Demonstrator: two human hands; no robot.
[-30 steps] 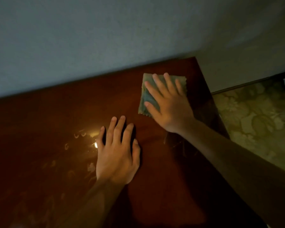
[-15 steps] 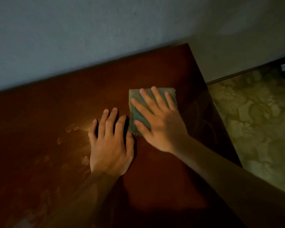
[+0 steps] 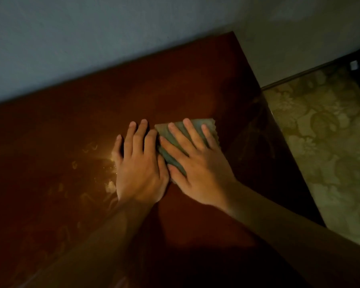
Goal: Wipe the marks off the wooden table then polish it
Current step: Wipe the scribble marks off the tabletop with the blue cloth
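Note:
A dark reddish wooden table (image 3: 92,125) fills the lower left of the view. A folded grey-green cloth (image 3: 176,142) lies flat on it near the middle. My right hand (image 3: 197,165) presses down on the cloth with straight, spread fingers. My left hand (image 3: 139,167) rests flat on the bare wood, its side touching the cloth and my right hand. Pale smeared marks (image 3: 87,150) and a bright glare spot show on the wood left of my left hand, and more faint marks (image 3: 85,198) trail toward the near left.
A pale wall (image 3: 112,38) runs along the table's far edge. The table's right edge (image 3: 279,142) drops to a floral patterned floor (image 3: 324,146). A dark object with a small white tag (image 3: 353,65) sits at the far right.
My right hand has slid the cloth toward me and to the left, from near the far right corner until it meets my left hand. My left hand stays flat on the wood.

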